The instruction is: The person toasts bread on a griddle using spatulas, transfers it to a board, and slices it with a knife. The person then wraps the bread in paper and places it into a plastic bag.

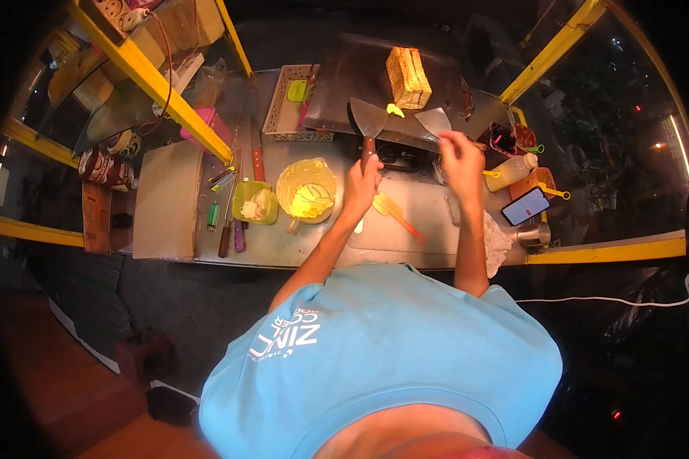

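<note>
My left hand (362, 183) is closed around the wooden handle of a wide metal scraper (368, 118), its blade over the near edge of the dark griddle (337, 84). My right hand (463, 159) grips a second scraper (433, 120), whose handle is mostly hidden by the fingers. Between the two blades lies a yellow lump of what looks like butter (394, 110) on the griddle. Just behind it stands a toasted, sliced block of bread (409, 78), browned in stripes.
Left of my hands are a tub of yellow spread (306, 172), a green container (254, 203), knives and a perforated basket (277, 115). An orange-handled spatula (398, 216) lies in front. At right are a phone (525, 206), a bottle (511, 173) and a crumpled cloth (499, 243). Yellow frame posts flank the counter.
</note>
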The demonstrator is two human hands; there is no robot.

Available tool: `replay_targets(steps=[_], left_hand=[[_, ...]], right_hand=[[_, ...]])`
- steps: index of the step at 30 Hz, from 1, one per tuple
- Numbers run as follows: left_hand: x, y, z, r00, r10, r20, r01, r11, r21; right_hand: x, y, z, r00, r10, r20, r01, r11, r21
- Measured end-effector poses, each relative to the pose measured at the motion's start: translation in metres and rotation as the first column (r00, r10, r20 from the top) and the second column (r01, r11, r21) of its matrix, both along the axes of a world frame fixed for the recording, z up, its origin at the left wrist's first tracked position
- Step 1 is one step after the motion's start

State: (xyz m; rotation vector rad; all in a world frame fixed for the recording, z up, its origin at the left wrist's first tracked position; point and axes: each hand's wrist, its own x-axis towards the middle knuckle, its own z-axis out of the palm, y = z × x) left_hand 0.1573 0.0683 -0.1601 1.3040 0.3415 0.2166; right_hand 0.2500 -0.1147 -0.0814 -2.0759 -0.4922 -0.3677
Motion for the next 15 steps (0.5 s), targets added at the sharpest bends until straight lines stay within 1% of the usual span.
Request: replay_targets(steps=[1, 3, 4, 5, 7, 8, 9, 12, 13, 15], left_hand=[[0.001, -0.001, -0.001, 1.000, 0.006, -0.004, -0.006, 0.999, -0.039], [0.001, -0.002, -0.004, 1.000, -0.013, -0.001, 0.013, 0.997, -0.070], [0.002, -0.002, -0.006, 1.000, -0.028, 0.001, 0.028, 0.994, -0.102], [0.002, -0.003, -0.007, 0.999, -0.033, 0.000, 0.033, 0.994, -0.101], [0.003, -0.004, -0.010, 1.000, -0.029, 0.000, 0.028, 0.972, -0.232], [0.003, -0.006, -0.011, 1.000, -0.030, -0.001, 0.029, 0.972, -0.233], [0.002, -0.007, -0.010, 1.000, -0.024, -0.001, 0.023, 0.969, -0.245], [0.000, -0.006, -0.008, 1.000, -0.009, 0.005, 0.010, 0.965, -0.264], [-0.002, -0.006, -0.008, 1.000, -0.010, 0.010, 0.012, 0.963, -0.270], [-0.004, -0.004, -0.007, 1.000, -0.003, 0.003, 0.003, 0.967, -0.253]], right_hand=[[0.011, -0.017, -0.006, 0.990, -0.118, 0.077, 0.120, 0.993, -0.021], [0.009, -0.039, 0.007, 0.959, -0.264, -0.102, 0.263, 0.964, -0.028], [0.011, -0.049, 0.008, 0.952, -0.302, -0.059, 0.293, 0.948, -0.125], [0.013, -0.056, 0.006, 0.950, -0.306, -0.060, 0.297, 0.947, -0.125], [0.020, -0.065, -0.007, 0.948, -0.290, -0.133, 0.277, 0.955, -0.109], [0.027, -0.069, -0.022, 0.950, -0.273, -0.155, 0.257, 0.960, -0.112], [0.025, -0.067, -0.024, 0.950, -0.272, -0.155, 0.257, 0.960, -0.113], [0.028, -0.057, -0.037, 0.934, -0.234, -0.271, 0.234, 0.972, -0.033], [0.034, -0.056, -0.045, 0.934, -0.230, -0.272, 0.229, 0.973, -0.034], [0.038, -0.051, -0.049, 0.946, -0.220, -0.238, 0.236, 0.971, 0.042]])
